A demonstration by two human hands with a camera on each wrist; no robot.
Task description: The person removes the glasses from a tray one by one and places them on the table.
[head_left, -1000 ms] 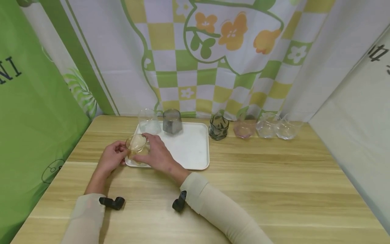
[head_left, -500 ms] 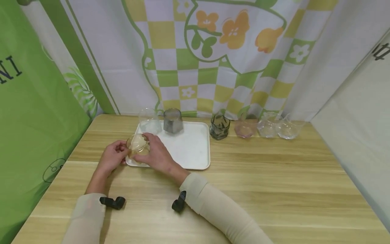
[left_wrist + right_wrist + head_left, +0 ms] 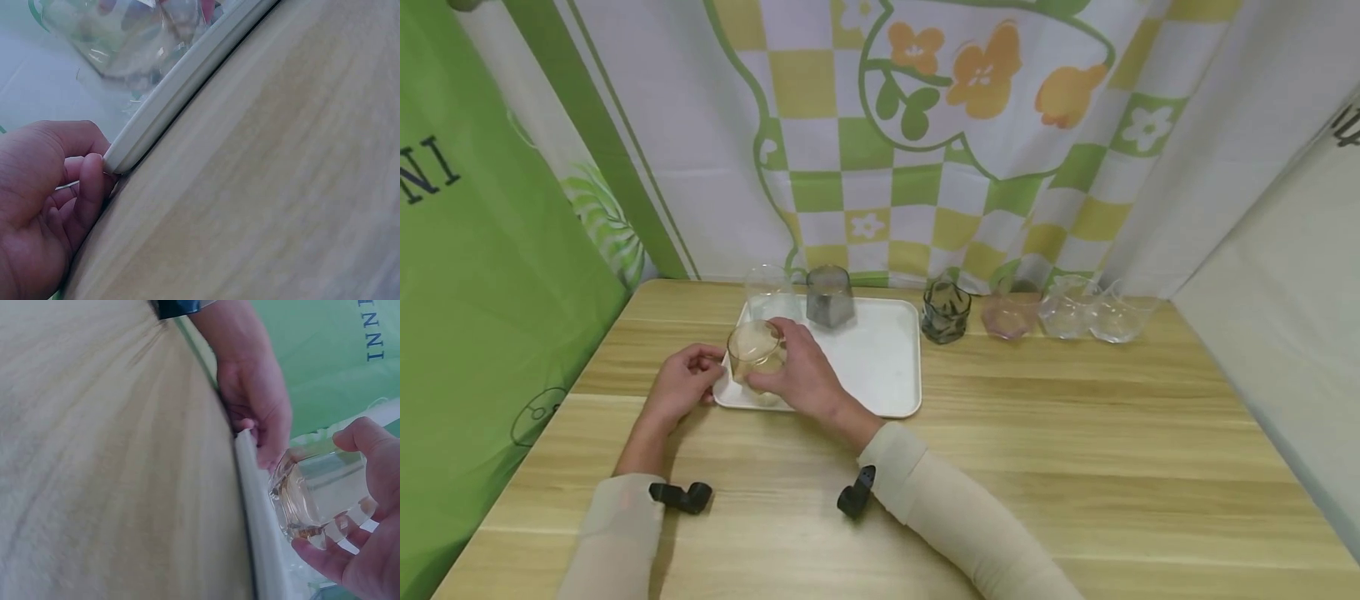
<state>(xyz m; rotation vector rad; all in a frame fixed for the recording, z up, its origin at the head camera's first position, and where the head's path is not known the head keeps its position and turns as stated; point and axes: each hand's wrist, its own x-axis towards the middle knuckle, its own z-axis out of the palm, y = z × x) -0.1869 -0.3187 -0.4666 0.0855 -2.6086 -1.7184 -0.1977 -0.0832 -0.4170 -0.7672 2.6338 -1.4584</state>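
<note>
From my remote station I follow a person's right hand (image 3: 808, 379) holding an amber-tinted glass (image 3: 743, 354), mouth up, at the near left corner of a white rectangular tray (image 3: 880, 362). The right grip is curled round the glass, with the thumb on the near side and fingers at the far side. Whether the base touches the tray, I cannot tell from any of my views. At that same corner the left hand (image 3: 681, 383) pinches the tray's rim between thumb and bent fingers, just beside the glass.

At the tray's far left stands a colourless glass (image 3: 767, 292), with a smoky grey glass (image 3: 830, 298) upright next to it. Right of the tray, along the back of the wood-grain counter (image 3: 1037, 483), a dark faceted tumbler (image 3: 946, 315) stands closest, then a pink-tinted glass (image 3: 1010, 317) and two colourless tumblers (image 3: 1066, 312). A checked curtain (image 3: 865, 196) hangs behind.

I read the step in hand as positioning the amber-tinted glass while the left hand steadies the tray. In my judgement, the next move calls for a level base, a firm hold until contact is sure, and room from the colourless glass to avoid a knock. Any release would need fingers loosened evenly, since smooth walls could slip or tip.
</note>
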